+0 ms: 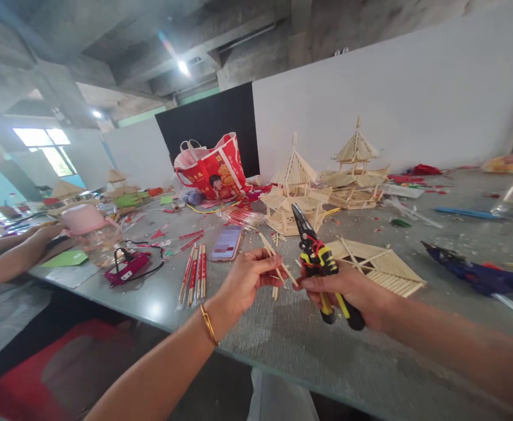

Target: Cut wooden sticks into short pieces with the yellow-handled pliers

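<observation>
Between thumb and fingers, my left hand [254, 276] pinches thin wooden sticks [268, 248] that point up and away. My right hand [341, 289] is wrapped round yellow-and-black pruning shears [320, 254], blades upward; its fingertips are close to the sticks' lower end. Just beyond the shears lies a flat wooden-stick roof panel [381, 266] with a dark opening. A stick pagoda model [295, 193] stands behind my hands, and a second pagoda model [356, 169] is to its right. Bundles of chopsticks in red wrappers [193, 272] lie left of my left hand, near a phone [227, 242].
A dark blue glue gun [475, 272] lies on the grey table [265, 339] at right. Left are a purple power strip [128, 269], a pink-lidded jug [85, 222] and another person's arm [14, 257]. A red bag [214, 169] stands at the back among scraps.
</observation>
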`<state>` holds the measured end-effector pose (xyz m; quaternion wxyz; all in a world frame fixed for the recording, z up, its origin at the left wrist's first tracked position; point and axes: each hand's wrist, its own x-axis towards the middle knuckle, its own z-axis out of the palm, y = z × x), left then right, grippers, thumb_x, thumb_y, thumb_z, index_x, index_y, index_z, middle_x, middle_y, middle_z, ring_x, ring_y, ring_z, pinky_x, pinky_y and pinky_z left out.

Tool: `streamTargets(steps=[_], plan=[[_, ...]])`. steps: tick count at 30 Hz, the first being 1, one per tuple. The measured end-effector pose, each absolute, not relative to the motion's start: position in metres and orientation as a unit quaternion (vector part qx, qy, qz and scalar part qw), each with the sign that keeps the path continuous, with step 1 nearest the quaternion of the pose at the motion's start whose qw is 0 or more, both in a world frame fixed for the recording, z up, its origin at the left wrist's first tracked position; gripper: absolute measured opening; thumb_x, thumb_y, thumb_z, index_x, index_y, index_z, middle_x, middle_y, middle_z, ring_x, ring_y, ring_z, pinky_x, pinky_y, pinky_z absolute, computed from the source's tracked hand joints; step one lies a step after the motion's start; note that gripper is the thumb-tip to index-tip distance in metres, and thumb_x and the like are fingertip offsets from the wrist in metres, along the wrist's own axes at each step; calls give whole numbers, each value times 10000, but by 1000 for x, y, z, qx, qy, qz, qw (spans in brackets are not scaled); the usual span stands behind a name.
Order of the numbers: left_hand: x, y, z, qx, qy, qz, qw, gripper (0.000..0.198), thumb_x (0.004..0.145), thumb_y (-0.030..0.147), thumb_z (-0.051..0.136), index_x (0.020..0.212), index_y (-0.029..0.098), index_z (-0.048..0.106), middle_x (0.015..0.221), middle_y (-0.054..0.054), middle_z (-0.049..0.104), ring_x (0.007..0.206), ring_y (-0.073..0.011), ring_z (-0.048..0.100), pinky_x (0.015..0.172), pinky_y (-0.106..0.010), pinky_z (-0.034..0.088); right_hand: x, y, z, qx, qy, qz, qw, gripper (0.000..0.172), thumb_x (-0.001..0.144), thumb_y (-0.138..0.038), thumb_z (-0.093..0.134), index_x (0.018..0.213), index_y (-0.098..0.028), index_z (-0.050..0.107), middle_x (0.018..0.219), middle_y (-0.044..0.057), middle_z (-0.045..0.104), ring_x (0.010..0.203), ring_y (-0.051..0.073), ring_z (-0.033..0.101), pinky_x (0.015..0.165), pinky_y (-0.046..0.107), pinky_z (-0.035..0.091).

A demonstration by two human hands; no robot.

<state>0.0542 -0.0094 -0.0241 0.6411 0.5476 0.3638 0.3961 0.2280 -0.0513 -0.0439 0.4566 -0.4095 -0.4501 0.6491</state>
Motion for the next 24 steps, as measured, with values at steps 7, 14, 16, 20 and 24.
streamTargets(steps=[7,14,16,20,24], plan=[[60,-17,-27,586,367,411,593,221,643,293,718,699,107,613,662,-21,589,589,-91,552,557,-218,477,215,-60,-46,-453,-473,620,432,304,505,-338,718,654,-189,500,452,-51,512,437,103,470,451,242,365],[61,-13,-28,640,388,416,516,203,650,294,692,695,121,595,601,7,553,533,-77,528,493,-199,453,218,-53,-51,-517,-459,560,457,263,515,-300,688,668,-202,498,421,-47,508,399,113,464,427,247,342],[62,-7,-27,647,392,413,507,183,650,269,680,700,129,574,595,9,558,520,-82,547,524,-223,485,224,-51,-44,-528,-441,531,494,274,515,-299,706,660,-207,492,436,-40,520,412,120,476,425,250,340],[66,3,-26,702,387,392,451,124,685,238,625,712,153,539,603,8,572,531,-93,579,553,-243,502,242,-48,-34,-507,-405,514,561,296,503,-269,752,640,-215,496,483,-28,540,456,124,497,446,257,369],[70,2,-25,753,364,360,413,103,715,250,589,714,162,536,616,2,582,565,-110,608,568,-250,503,254,-47,-41,-498,-388,510,585,336,468,-258,787,657,-215,512,580,-15,583,473,116,505,464,268,400]])
